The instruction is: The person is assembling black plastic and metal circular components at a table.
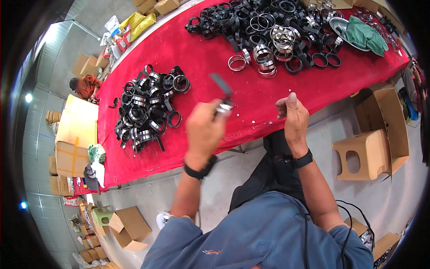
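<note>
My left hand point(205, 132), smeared by motion, grips a silver ring with a black strap-like tab point(220, 84) sticking up from it. It hangs over the red cloth, between two heaps of similar rings. To its left lies the smaller heap of black and silver rings point(139, 110). My right hand point(294, 121) is held near the front edge of the table, thumb raised and fingers half curled, with nothing visible in it. Ahead of it spreads the larger heap point(264, 27), with stacked bare silver rings point(263, 57) at its front.
The red-covered table point(206, 58) carries small white scraps. A metal dish point(339, 28) with green cloth point(365, 36) is at far right. A tan stool point(363, 154) and an open carton point(387, 112) stand right. Another person point(86, 87) is at far left, near cardboard point(77, 130).
</note>
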### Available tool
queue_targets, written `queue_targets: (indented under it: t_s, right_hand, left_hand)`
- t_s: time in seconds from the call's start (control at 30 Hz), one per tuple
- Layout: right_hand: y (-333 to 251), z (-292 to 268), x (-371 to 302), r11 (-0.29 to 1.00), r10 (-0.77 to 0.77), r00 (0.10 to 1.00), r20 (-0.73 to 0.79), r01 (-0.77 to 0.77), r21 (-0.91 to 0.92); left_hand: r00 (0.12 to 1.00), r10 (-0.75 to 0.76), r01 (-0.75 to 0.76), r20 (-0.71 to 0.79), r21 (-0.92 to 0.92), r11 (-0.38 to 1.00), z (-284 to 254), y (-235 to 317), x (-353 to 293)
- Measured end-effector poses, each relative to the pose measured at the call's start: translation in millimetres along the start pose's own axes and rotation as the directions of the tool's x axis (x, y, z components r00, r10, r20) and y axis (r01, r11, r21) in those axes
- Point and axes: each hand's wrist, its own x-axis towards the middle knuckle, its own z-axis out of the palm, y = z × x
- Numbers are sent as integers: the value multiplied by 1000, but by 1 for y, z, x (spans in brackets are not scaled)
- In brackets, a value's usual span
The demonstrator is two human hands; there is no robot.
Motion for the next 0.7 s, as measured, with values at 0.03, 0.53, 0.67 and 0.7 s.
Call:
queue_targets:
  t_s: [0.03,0.53,0.67,0.7]
  right_hand:
    - [5,-6,4,1000,21,1000,-16,-21,0]
    - [70,-19,80,888,-216,976,-25,185,-422]
    - [83,-7,85,758,-326,945,0,262,-598]
    - [83,-7,84,754,-321,947,-9,250,-607]
  left_hand:
    - [998,51,-42,-43,177,983,-16,-27,12]
    - [999,47,-47,10,440,897,4,-173,135]
    - [981,56,-104,186,258,960,103,-141,145]
    - [972,62,-120,228,250,961,120,-133,149]
